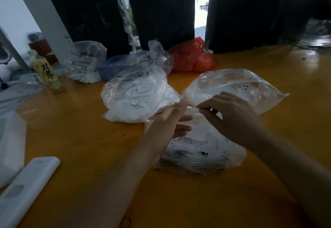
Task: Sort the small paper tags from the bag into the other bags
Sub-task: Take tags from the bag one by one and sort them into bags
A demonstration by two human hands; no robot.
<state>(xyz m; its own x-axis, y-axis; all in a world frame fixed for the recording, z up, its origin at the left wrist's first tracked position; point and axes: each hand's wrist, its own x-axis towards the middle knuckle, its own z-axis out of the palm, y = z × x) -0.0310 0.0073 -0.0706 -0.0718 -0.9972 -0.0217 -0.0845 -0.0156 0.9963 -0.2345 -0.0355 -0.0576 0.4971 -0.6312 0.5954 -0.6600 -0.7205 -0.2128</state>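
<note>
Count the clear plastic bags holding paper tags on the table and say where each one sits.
4. The near bag lies under both hands, the left-centre bag beside it, the right bag behind the right hand, the far-left bag near the bottle. Others may be hidden.

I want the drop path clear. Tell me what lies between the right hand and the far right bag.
Nothing visible does. The right hand hangs right at the near edge of the far right bag, above the near bag.

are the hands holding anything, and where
Right hand pinches the near bag at its top edge; left hand looks open beside it, holding nothing clearly.
</note>
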